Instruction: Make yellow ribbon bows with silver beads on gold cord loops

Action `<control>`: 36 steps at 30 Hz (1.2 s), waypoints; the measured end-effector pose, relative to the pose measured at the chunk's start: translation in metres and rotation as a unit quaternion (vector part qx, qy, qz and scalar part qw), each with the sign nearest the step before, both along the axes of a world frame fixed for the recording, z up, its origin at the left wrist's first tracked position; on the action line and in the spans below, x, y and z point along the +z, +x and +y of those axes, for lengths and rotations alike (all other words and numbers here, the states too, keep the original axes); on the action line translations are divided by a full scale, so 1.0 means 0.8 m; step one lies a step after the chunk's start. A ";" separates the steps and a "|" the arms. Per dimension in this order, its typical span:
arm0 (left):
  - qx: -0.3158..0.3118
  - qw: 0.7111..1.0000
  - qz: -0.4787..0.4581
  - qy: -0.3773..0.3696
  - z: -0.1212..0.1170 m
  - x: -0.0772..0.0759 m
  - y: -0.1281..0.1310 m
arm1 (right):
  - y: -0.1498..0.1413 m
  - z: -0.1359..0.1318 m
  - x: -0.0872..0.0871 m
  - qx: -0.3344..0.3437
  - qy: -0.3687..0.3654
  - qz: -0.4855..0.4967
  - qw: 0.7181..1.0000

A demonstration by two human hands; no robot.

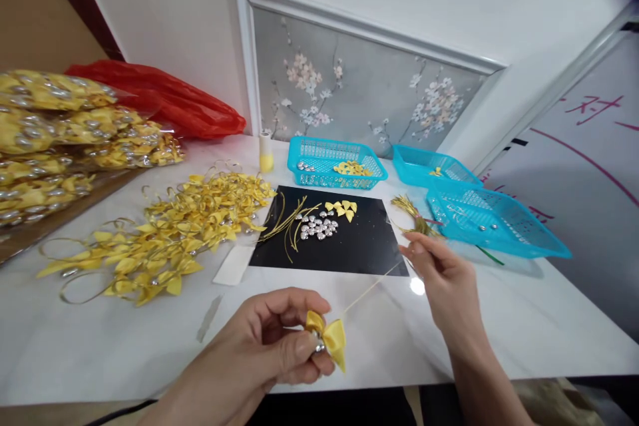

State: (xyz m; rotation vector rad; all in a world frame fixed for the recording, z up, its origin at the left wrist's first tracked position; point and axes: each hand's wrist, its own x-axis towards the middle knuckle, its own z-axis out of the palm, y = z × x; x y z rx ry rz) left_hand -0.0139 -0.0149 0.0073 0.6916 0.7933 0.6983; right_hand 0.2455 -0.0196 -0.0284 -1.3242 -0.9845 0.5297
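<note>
Near the table's front edge my left hand (279,343) pinches a yellow ribbon bow (333,339) with silver beads (318,345) at its middle, partly hidden by the thumb. From the bow a thin pale cord (372,288) runs up to the right. My right hand (439,273) is closed on the cord's far end, held taut over the right edge of a black mat (319,253). On that mat lie loose silver beads (317,227), small yellow bows (344,208) and several gold cords (284,229).
A heap of finished yellow bow pieces (170,233) covers the table's left, with bagged ones (54,140) behind. Blue baskets (339,181) stand at the back, others (499,226) at right. A gold cord bundle (412,210), a yellow-white bottle (266,153) and a white strip (233,265) lie around the mat.
</note>
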 end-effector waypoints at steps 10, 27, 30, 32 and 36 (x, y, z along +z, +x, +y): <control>-0.111 0.985 -0.131 -0.028 0.012 -0.029 0.005 | -0.080 -0.017 0.052 0.431 0.036 -0.129 0.893; -0.099 0.914 0.212 0.332 0.013 -0.030 0.009 | -0.077 -0.035 0.039 0.293 -0.123 -0.311 0.896; -0.098 0.871 0.286 0.388 0.024 -0.032 0.012 | -0.071 -0.026 0.027 0.263 -0.095 -0.266 0.923; -0.098 0.844 0.327 0.414 0.032 -0.033 0.013 | -0.062 -0.022 0.022 0.212 -0.074 -0.194 0.955; -0.082 0.814 0.365 0.445 0.040 -0.034 0.017 | -0.042 -0.025 0.025 0.078 -0.011 -0.004 0.997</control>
